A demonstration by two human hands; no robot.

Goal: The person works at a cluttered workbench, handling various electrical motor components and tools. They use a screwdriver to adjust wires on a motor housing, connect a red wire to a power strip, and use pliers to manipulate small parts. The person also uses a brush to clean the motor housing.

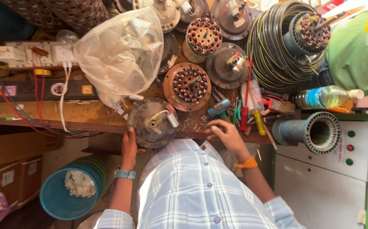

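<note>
left hand (129, 142) grips the rim of the round motor cover (151, 123) at the bench (86, 112) edge; right hand (224, 133), fingers curled, whether pinching anything i cannot tell, rests among scattered small screws (192, 125), screwdrivers (252, 114) and a plastic bag (120, 53) crowding close

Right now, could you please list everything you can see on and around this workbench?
motor housing: one, dark grey, bench front edge
plastic bag: one, clear, bench left
wire coil: one, black-yellow, top right
stator plate: one, copper-brown, centre
screwdrivers: two, red and yellow, right of centre
bottle: one, clear, right
tub: one, blue, floor left
left hand: grips housing, watch on wrist
right hand: fingers over small bits, orange thread on wrist
</note>
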